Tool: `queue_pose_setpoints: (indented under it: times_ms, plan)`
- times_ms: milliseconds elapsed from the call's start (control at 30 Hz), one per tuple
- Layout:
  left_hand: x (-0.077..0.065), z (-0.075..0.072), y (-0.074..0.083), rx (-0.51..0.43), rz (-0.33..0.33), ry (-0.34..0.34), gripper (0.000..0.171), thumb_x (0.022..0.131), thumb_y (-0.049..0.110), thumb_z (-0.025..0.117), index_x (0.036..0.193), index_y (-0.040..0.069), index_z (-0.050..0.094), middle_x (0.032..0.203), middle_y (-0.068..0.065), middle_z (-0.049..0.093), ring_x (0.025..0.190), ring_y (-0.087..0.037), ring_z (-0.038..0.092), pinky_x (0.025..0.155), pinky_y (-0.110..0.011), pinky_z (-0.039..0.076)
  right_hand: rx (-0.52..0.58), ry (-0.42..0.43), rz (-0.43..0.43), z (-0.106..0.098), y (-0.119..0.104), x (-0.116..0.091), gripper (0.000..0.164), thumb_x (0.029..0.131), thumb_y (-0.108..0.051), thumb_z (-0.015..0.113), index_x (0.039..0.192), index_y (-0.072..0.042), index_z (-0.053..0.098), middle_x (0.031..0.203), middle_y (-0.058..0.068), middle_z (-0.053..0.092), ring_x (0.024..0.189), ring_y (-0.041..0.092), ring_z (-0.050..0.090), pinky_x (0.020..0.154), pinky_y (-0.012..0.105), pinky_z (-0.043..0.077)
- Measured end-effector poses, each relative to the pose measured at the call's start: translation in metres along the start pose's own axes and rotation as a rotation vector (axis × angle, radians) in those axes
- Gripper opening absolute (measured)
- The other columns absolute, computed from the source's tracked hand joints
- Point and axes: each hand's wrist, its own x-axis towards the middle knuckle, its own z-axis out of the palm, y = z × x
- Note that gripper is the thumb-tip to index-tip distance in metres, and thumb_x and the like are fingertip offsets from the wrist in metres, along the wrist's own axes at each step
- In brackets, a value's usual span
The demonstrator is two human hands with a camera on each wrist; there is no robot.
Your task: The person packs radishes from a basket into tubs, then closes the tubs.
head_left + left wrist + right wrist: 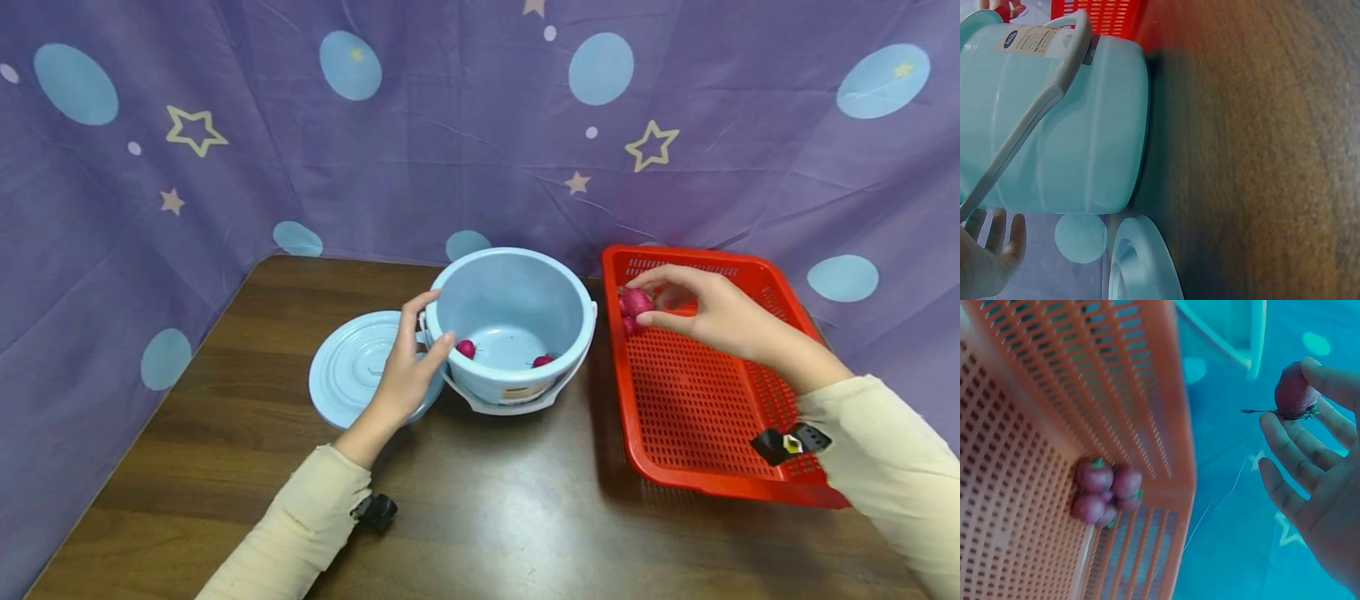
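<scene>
My right hand (716, 312) pinches a red radish (1293, 392) between thumb and fingers, above the far left corner of the red basket (637, 442). Its thin root tail and trimmed green top show in the right wrist view. Below it, several more radishes (1094, 477) cluster in the basket's corner. At the left side of the light blue bucket (512, 262), my left hand (405, 371) touches the rim with spread, fairly straight fingers; its thumb lies by the rim. Inside the bucket are a radish (467, 348) at the left and another radish (543, 361) near the front wall.
A round blue lid (341, 367) lies on the wooden table (480, 517) left of the bucket, partly behind my left forearm. The bucket's pale handle (513, 408) hangs down at its front. Behind the table hangs a purple curtain (465, 125) with stars and dots.
</scene>
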Motion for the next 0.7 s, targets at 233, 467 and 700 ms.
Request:
queue_pose_setpoints:
  times_ms: [233,467,700]
  plan:
    - [0.0,0.0,-0.001,0.008,0.002,0.004,0.059,0.096,0.032,0.056,0.15,0.022,0.033,0.153,-0.002,0.034,0.122,-0.022,0.041,0.085,-0.042,0.039,0.04,-0.034,-0.055,0.006,-0.02,0.0,0.038,0.087,-0.02,0.078,0.122,-0.023,0.066,0.103,-0.012,0.066,0.089,0.01,0.061,0.081,0.025,0.046]
    - [0.001,0.001,-0.001,0.002,0.007,0.008,0.06,0.096,0.032,0.056,0.15,0.022,0.033,0.153,-0.002,0.034,0.122,-0.022,0.042,0.085,-0.043,0.04,0.073,-0.052,-0.14,0.013,-0.04,0.009,0.04,0.086,-0.019,0.078,0.124,-0.021,0.065,0.103,-0.012,0.065,0.088,0.008,0.061,0.075,0.026,0.049]
    - [0.0,0.002,-0.002,0.002,-0.001,0.005,0.059,0.096,0.031,0.056,0.15,0.022,0.033,0.153,-0.003,0.033,0.123,-0.022,0.041,0.085,-0.042,0.04,0.119,-0.098,-0.206,0.023,-0.057,0.023,0.037,0.087,-0.021,0.077,0.122,-0.018,0.065,0.1,-0.007,0.067,0.088,0.009,0.061,0.072,0.031,0.048]
